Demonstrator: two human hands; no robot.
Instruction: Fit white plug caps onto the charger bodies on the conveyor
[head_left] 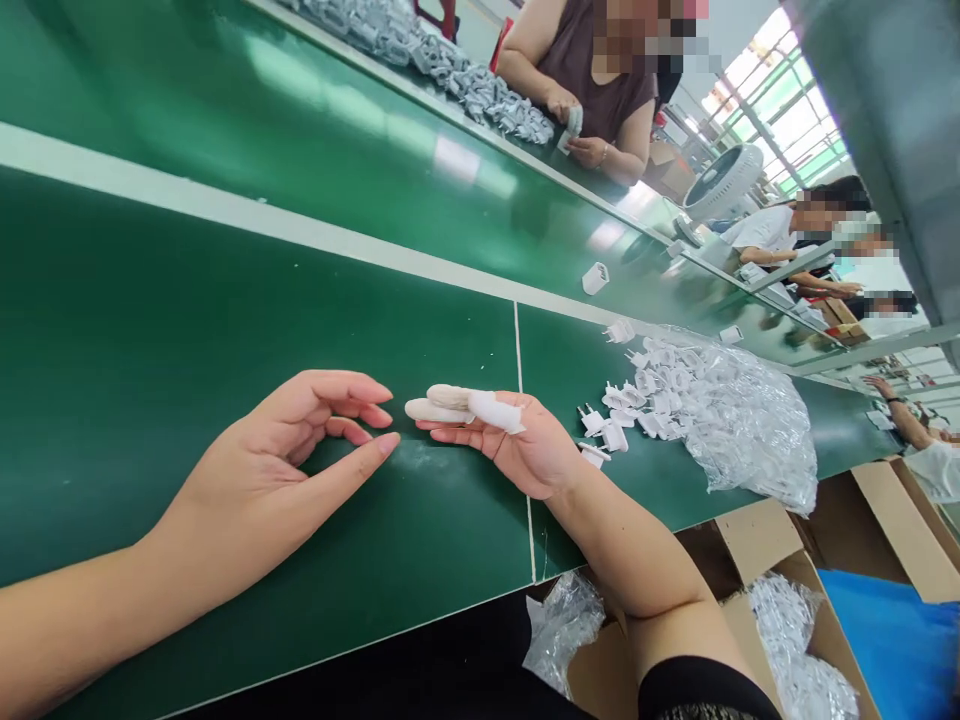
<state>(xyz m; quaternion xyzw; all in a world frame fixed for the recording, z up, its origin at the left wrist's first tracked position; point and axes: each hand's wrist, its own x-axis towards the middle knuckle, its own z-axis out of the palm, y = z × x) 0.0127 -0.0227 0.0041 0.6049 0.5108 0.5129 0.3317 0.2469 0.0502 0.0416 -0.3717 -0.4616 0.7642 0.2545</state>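
Observation:
My left hand point(300, 450) is over the green table point(225, 330), its fingers loosely curved and thumb apart, with nothing between them. To its right, my right hand point(536, 450) is turned palm up with its fingers stretched toward my left hand. White covers point(495, 411) sit on its thumb and two of its fingers; no object shows in the palm. The two hands are a short gap apart. Right of my right hand lie loose white plug adapters point(620, 400), beside a clear plastic bag point(750, 430) of similar pieces.
A white strip point(315, 237) separates the table from a shiny green belt point(360, 130) carrying a white adapter point(595, 278). Across it, a person point(600, 110) handles small parts near a grey-white pile point(450, 75). Cardboard boxes point(757, 540) with bagged parts stand below right.

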